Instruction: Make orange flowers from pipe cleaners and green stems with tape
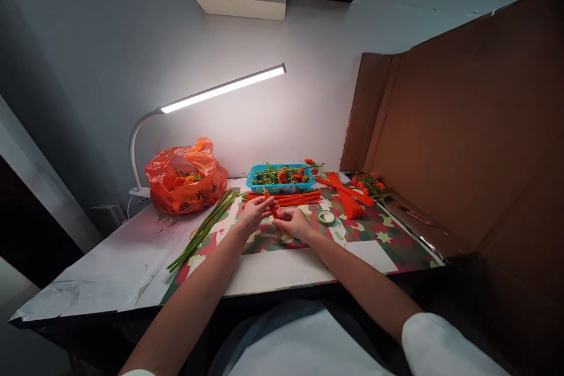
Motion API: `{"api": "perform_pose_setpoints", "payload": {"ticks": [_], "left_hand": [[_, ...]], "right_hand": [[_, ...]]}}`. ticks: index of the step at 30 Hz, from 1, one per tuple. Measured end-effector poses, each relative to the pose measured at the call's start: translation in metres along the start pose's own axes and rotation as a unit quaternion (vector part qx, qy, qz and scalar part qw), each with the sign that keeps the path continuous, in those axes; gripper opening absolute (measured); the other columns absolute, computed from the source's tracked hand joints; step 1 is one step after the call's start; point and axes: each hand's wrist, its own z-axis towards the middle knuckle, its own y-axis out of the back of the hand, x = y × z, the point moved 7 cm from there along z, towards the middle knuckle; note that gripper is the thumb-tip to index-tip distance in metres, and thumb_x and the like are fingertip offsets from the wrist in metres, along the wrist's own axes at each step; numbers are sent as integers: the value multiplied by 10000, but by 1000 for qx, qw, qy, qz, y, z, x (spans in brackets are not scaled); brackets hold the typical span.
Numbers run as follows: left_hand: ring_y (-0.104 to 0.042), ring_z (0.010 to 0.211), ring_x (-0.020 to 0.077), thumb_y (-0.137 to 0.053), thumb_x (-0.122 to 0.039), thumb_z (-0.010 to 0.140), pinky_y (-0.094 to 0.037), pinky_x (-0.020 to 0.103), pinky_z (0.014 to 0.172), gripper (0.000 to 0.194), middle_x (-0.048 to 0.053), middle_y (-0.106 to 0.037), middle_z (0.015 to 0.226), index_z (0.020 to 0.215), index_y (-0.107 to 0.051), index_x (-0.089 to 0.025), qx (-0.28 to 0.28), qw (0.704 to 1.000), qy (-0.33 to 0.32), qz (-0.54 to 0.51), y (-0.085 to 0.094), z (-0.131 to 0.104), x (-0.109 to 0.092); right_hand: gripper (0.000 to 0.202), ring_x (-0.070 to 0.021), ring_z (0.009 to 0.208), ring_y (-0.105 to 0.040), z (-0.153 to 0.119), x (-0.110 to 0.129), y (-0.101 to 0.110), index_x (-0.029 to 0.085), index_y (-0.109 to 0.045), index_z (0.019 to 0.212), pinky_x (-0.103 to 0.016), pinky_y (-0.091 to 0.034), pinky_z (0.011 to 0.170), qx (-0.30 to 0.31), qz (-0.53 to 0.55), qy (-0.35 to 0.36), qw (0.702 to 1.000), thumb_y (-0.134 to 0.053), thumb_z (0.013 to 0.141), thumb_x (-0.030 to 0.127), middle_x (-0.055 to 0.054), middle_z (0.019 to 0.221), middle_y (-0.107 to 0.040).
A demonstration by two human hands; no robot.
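Beneath a lit lamp [222, 89], a desk [110, 258] with camouflage-print mat [383, 235] against a white wall; left hand [254, 211] and right hand [293, 223] pinch one orange stick [272, 207]; bag [187, 179] print unreadable.

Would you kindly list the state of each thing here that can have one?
desk lamp: switched on
orange plastic bag: open at top, filled
blue basket: holding orange flowers
green tape roll: lying flat
orange stick: held by left hand and right hand
green stems: lying bundled
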Motion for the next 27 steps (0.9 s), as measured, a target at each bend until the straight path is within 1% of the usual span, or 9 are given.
{"api": "perform_pose_setpoints", "payload": {"ticks": [2,4,7,9,12,16,19,22,27], "left_hand": [[-662,726,153,-725,-382,700,-512,240,644,303,84,-699,818,854,-644,-134,-20,999,-1,-40,1,1,-4],[-657,737,134,-654,-352,778,-507,219,630,246,85,-701,873,908,-647,-143,-32,996,-7,-79,2,1,-9],[-639,689,104,-634,-237,798,-499,197,615,147,61,-696,822,906,-651,-139,-24,995,-7,-95,3,1,-12],[-626,649,93,-633,-198,794,-499,192,609,128,44,-683,769,904,-653,-134,-15,995,-2,-99,4,2,-13],[-622,643,83,-626,-189,799,-500,178,610,118,28,-676,775,907,-648,-147,-27,991,-28,-125,10,3,-18],[-625,653,74,-564,-178,844,-499,169,625,104,10,-677,768,905,-646,-160,-69,979,-54,-184,19,5,-26],[-624,639,67,-492,-145,882,-500,167,628,158,5,-677,731,882,-649,-152,-82,971,-55,-217,20,4,-28],[-627,644,66,-500,-134,878,-502,167,645,152,6,-683,738,882,-651,-150,-72,970,-59,-223,17,4,-29],[-641,672,79,-590,-163,831,-509,179,660,107,8,-691,763,920,-649,-155,-28,976,-66,-204,14,5,-26]], "right_hand": [[392,-99,493,-528,0,-1,-1,148,-600,654,-235,-409,505,1,19,-6,1000,-755,549,492,7,578,-611],[401,-104,509,-539,0,-3,0,147,-605,676,-242,-424,522,0,32,-10,999,-758,548,496,4,593,-615],[417,-112,529,-558,-1,-3,-1,139,-616,702,-250,-442,544,9,38,-13,999,-766,545,495,-4,616,-624],[419,-113,544,-575,-1,-3,-3,135,-625,734,-245,-450,559,27,44,-24,998,-761,565,493,-10,644,-634],[380,-126,603,-632,-4,-3,-8,146,-623,819,-234,-468,596,63,77,-74,992,-697,674,489,-27,728,-666],[309,-155,646,-676,-10,-5,-16,140,-603,852,-265,-509,649,138,137,-157,968,-533,838,441,-66,758,-687],[259,-148,658,-679,-13,-5,-18,127,-614,908,-269,-522,680,170,157,-180,956,-506,870,359,-71,754,-688],[229,-133,662,-672,-15,-6,-17,117,-619,911,-259,-522,703,171,170,-190,952,-533,863,323,-67,757,-684],[215,-115,624,-650,-17,-3,-15,113,-611,846,-246,-526,688,152,184,-213,947,-551,854,319,-45,705,-662]]}}
